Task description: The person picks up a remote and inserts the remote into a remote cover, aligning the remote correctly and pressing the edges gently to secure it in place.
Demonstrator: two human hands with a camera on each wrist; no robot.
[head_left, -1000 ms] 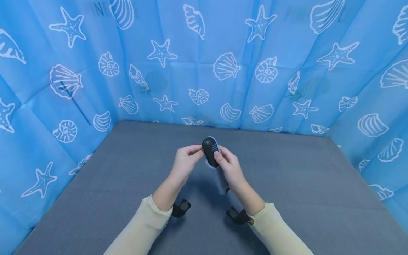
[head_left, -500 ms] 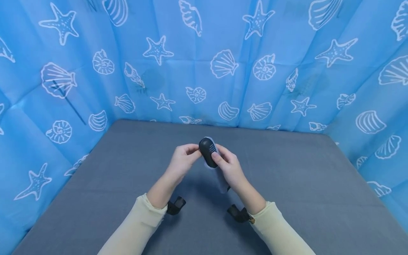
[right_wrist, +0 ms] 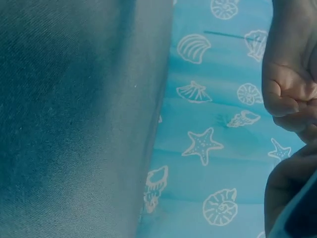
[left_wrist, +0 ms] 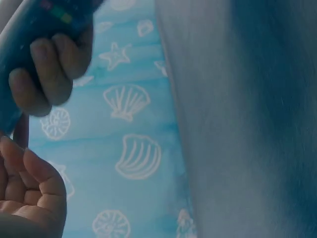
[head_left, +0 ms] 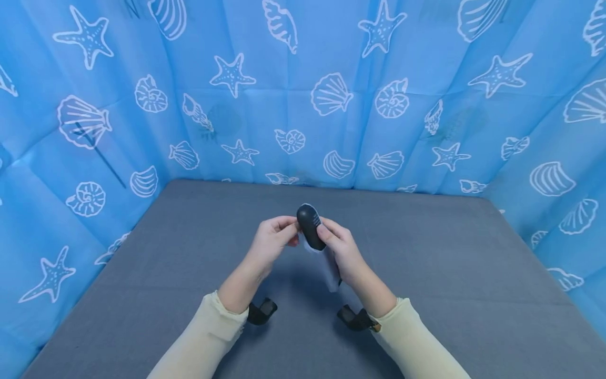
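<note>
An oblong thing (head_left: 310,226) with a black, rounded end face, small white print and a pale body is held up above the table; I cannot tell its kind. In the left wrist view its other side looks dark blue with small coloured marks. My right hand (head_left: 344,247) grips it from the right, thumb on the black face and several fingers (left_wrist: 49,69) curled round behind. At the upper left edge of the black face, my left hand (head_left: 272,242) has thumb and forefinger pinched together on the rim. The left hand's other fingers are curled.
A grey cloth-covered table (head_left: 426,263) lies under both hands. Blue curtains (head_left: 293,105) with white shells and starfish stand behind it and along both sides. Black wrist mounts (head_left: 262,310) jut inward below each hand.
The view has shifted slightly. More of my left hand's curled fingers now shows under the thumb. The oblong thing has tilted a little in my right hand; both hands keep their places on it.
</note>
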